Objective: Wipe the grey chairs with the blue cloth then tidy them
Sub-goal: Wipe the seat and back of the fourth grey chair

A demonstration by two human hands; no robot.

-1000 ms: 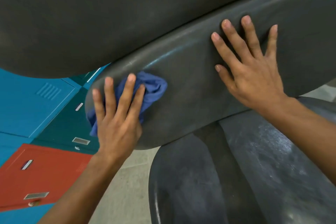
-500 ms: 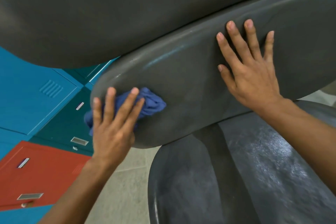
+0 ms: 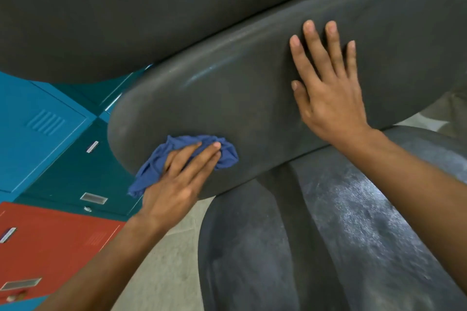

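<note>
Far left: blue lockers (image 3: 38,131), a teal locker (image 3: 75,174) beside them, a red locker (image 3: 50,242) below, each with a small metal label plate. Pale floor (image 3: 161,272) between lockers and chair.

Next, left hand (image 3: 177,184), fingers straight and close together, pressed flat on the blue cloth (image 3: 161,159). Cloth pinned under those fingers against the lower left end of the grey chair (image 3: 240,108) backrest, near its rounded edge. Bunched and creased, mid-blue, ruffled folds poking out past the fingertips to the right, a loose tail hanging off the backrest edge down-left beside the wrist. Not gripped in a fist; held by flat pressure only, thumb hidden.

Centre: backrest a long rounded pad, dark grey, matte, faintly dusty, with a pale blue glint of reflected light near its upper left. Behind and above it, a second dark grey curved surface (image 3: 126,12) filling the top of the view.

Right of centre: right hand (image 3: 328,98), wide open, fingers spread and straight, palm laid flat on the backrest, well apart from the cloth. Touching nothing else.

Lower right: grey seat (image 3: 366,235) under the backrest, dark, streaked with whitish scuffs and dust, a darker band running down its left part. Right forearm crossing above it.
</note>
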